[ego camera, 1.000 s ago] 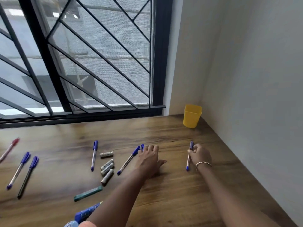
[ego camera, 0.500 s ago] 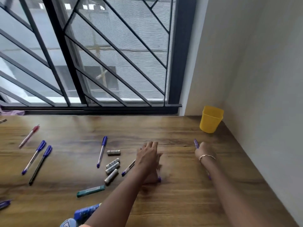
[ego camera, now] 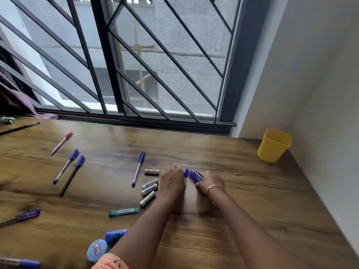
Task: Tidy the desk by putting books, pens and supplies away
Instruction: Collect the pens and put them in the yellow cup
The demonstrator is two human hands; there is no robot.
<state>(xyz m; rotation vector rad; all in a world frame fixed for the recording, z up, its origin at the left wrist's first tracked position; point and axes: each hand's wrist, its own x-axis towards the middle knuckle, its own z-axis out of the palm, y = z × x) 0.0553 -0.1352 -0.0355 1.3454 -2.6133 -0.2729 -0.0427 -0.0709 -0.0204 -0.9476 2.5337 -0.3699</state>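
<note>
Both hands have drawn together at the middle of the table [ego camera: 252, 200] since half a second ago, when they lay apart, each at its own pen; the view has also swung left, bringing more of the scattered things into sight. The right hand [ego camera: 210, 183] grips the blue pens [ego camera: 196, 176], their caps sticking up and away from the person; the left hand [ego camera: 172, 183] is curled just beside them with one more blue cap [ego camera: 186, 173] at its edge, but its back faces the camera and I cannot tell whether its fingers close on that pen. Bunching them looks meant to make one trip rather than several.

The likely home is the yellow cup [ego camera: 274, 145], upright in the far right corner against the wall, well apart from the hands; the bare wood between looks free of obstacles.

Much stays out: four batteries [ego camera: 149, 184] lie just left of the left hand, with another blue pen [ego camera: 138, 169] beside them; farther left lie a red pen [ego camera: 62, 143] and two more pens [ego camera: 72, 174]. Near the left forearm lie a green lead box [ego camera: 124, 212] and a blue glue stick [ego camera: 115, 234]; the batteries, being round, may roll if brushed.
</note>
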